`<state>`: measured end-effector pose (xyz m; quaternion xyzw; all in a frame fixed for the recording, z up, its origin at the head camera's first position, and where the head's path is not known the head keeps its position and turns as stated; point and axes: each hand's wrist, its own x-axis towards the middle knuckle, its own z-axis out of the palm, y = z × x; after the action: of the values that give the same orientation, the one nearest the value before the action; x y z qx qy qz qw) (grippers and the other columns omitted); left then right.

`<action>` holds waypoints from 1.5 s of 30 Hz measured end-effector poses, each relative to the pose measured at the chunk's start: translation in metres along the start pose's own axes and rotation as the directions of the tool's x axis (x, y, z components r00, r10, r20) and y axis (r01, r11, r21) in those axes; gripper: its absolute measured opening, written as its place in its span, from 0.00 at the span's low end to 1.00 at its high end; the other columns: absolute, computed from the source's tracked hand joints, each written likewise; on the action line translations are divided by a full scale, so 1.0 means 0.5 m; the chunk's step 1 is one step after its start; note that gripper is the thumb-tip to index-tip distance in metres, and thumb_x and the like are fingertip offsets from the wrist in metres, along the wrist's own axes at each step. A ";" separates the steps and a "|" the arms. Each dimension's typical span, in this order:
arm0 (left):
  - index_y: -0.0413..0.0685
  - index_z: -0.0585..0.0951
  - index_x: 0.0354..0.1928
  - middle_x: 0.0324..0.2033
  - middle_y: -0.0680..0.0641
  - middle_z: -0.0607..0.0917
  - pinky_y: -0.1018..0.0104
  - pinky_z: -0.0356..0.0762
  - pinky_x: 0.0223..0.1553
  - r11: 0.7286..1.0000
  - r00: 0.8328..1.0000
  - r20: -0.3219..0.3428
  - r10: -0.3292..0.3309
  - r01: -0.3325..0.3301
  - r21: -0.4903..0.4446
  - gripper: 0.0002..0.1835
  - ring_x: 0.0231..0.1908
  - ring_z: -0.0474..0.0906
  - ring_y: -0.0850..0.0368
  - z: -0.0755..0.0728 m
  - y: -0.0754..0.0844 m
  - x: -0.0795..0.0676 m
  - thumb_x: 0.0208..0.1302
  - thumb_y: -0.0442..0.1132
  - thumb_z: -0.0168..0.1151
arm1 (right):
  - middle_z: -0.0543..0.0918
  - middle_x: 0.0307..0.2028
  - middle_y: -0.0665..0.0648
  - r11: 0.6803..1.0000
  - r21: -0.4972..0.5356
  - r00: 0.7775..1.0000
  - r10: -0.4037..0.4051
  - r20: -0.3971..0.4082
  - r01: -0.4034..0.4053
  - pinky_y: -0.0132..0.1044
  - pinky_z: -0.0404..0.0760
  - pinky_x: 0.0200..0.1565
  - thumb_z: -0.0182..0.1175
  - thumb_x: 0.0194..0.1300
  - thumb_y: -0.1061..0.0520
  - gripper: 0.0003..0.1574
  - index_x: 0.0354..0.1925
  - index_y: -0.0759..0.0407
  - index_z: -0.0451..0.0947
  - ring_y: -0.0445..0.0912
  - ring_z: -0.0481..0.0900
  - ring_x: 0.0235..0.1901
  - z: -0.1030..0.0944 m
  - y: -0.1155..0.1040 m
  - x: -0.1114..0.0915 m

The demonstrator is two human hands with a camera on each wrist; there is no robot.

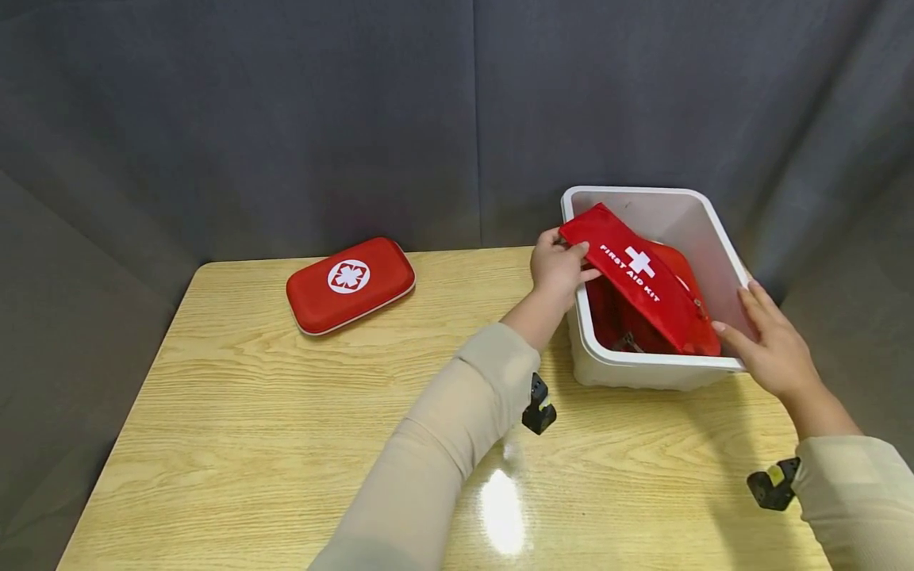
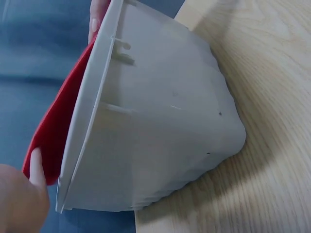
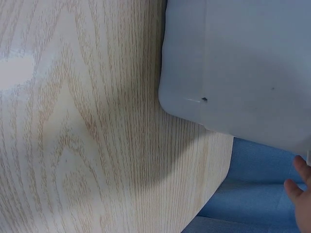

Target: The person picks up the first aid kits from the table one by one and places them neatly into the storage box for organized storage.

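Observation:
A flat red first aid pouch [image 1: 635,274] with a white cross lies tilted across the opening of a white plastic bin [image 1: 643,373]. My left hand [image 1: 557,266] pinches the pouch at its left end, by the bin's left rim. In the left wrist view, the red pouch [image 2: 53,126] rises above the bin's rim with a finger along its near end. My right hand [image 1: 774,341] holds the bin's right rim, its thumb over the inner side near the pouch's lower corner. Other red items with zippers [image 1: 681,266] lie inside the bin, partly hidden by the pouch.
A red hard-shell case [image 1: 350,285] with a white round emblem lies at the back left of the wooden table [image 1: 286,444]. A grey curtain [image 1: 321,119] hangs behind the table. The bin stands by the table's back right corner.

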<state>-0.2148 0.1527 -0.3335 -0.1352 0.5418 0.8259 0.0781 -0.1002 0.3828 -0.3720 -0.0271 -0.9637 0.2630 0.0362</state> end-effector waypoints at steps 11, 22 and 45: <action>0.46 0.66 0.34 0.26 0.46 0.70 0.61 0.77 0.22 0.998 0.989 -0.140 0.041 -0.035 0.046 0.12 0.26 0.76 0.53 0.000 -0.005 0.013 0.53 0.24 0.54 | 0.39 0.64 0.64 1.000 0.016 1.000 -0.022 -0.009 0.022 0.65 0.43 0.51 0.44 0.62 0.47 0.41 0.64 0.66 0.41 0.63 0.39 0.60 0.003 -0.002 -0.002; 0.48 0.73 0.38 0.23 0.50 0.73 0.65 0.76 0.20 0.967 0.992 -0.099 0.074 -0.047 0.251 0.11 0.22 0.72 0.59 0.004 -0.001 0.032 0.56 0.26 0.53 | 0.40 0.64 0.64 1.000 0.022 1.000 -0.019 -0.017 0.020 0.66 0.43 0.50 0.45 0.62 0.48 0.41 0.64 0.66 0.41 0.64 0.40 0.60 0.000 -0.005 -0.004; 0.46 0.55 0.63 0.59 0.44 0.59 0.50 0.62 0.50 0.998 0.938 0.346 -0.035 0.013 0.065 0.31 0.58 0.55 0.46 0.001 0.023 0.012 0.60 0.48 0.46 | 0.38 0.64 0.64 0.999 0.007 0.999 0.045 0.017 -0.045 0.69 0.51 0.45 0.46 0.61 0.46 0.43 0.65 0.62 0.38 0.66 0.40 0.59 -0.001 -0.012 -0.002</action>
<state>-0.2235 0.1484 -0.3253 0.0082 0.5431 0.8186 0.1867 -0.0993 0.3777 -0.3686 -0.0462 -0.9621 0.2677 0.0223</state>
